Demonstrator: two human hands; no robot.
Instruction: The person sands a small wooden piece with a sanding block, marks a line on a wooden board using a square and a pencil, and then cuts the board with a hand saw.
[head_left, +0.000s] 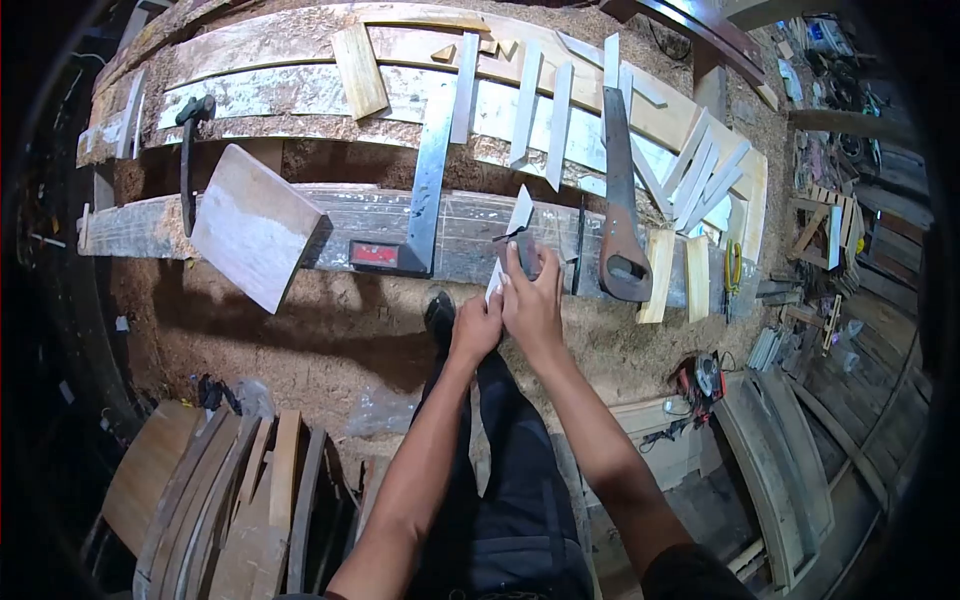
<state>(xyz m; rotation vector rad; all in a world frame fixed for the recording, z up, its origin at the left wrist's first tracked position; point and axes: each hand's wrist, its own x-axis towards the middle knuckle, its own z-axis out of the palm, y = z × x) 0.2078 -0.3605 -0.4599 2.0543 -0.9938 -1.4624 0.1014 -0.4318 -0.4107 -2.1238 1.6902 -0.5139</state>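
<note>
My left hand [477,326] is closed around the near end of a narrow white strip [521,212] with a slanted tip, which lies over the front plank of the bench. Fingers of my right hand [533,300] press on a small dark, flat piece [528,262] lying across the strip; its exact kind is hard to make out. Left of my hands rests a try square, its metal blade [430,175] pointing away and its dark stock [378,255] bearing a red label. A thin dark rod [580,240] and a handsaw [622,215] lie to the right.
The slatted bench [130,232] carries a hammer [187,150], a pale board [255,225], several white strips [560,125] and yellow-handled pliers [734,265]. Sawdust covers the floor [250,330]. Planks [200,490] stand behind left; a red power tool [703,378] sits behind right.
</note>
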